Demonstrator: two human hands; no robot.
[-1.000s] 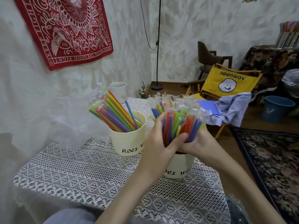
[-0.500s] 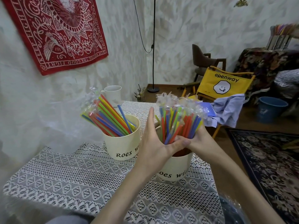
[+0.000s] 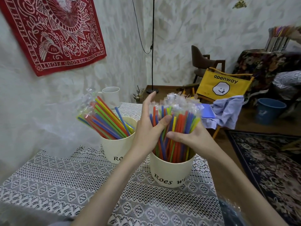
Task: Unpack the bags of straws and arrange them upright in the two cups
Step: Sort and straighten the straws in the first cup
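Two cream cups stand on the lace-covered table. The near cup (image 3: 171, 175) holds an upright bundle of coloured straws (image 3: 177, 128) whose tops are still covered by clear plastic wrap (image 3: 180, 101). My left hand (image 3: 146, 128) presses on the bundle's left side, thumb across the straws and fingers stretched up. My right hand (image 3: 190, 139) grips the bundle from the right, just above the rim. The far cup (image 3: 115, 147) holds a second bundle of straws (image 3: 107, 121) that leans left, with plastic bunched at its top.
A white mug (image 3: 111, 97) stands at the table's back by the wall. A yellow folding chair (image 3: 223, 85) with draped cloth sits just beyond the table's right side, a blue bucket (image 3: 270, 110) on the floor past it. Crumpled plastic (image 3: 231, 212) lies at the table's near right corner.
The bundle has sunk deeper into the near cup. My left fingers have straightened upward along it, and my right hand has come round to its front.
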